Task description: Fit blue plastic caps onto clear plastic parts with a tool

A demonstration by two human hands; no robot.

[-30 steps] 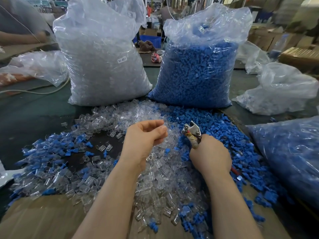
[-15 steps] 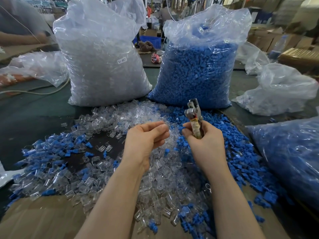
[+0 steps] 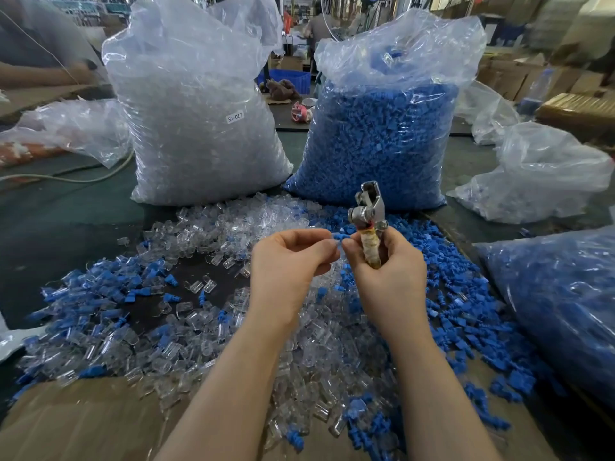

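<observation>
Head view shows both hands near the middle of the frame. Left hand point(image 3: 289, 257) has its fingers curled and pinches a small blue plastic cap point(image 3: 340, 236); whether a clear part is also there, I cannot tell. Right hand point(image 3: 387, 261) grips the wrapped handle of a metal plier-like tool point(image 3: 367, 214), which points up, and its fingertips touch the cap. I judge the cap could slip and fall into the loose pile of clear plastic parts point(image 3: 332, 344) below, because the right hand does two jobs together.
</observation>
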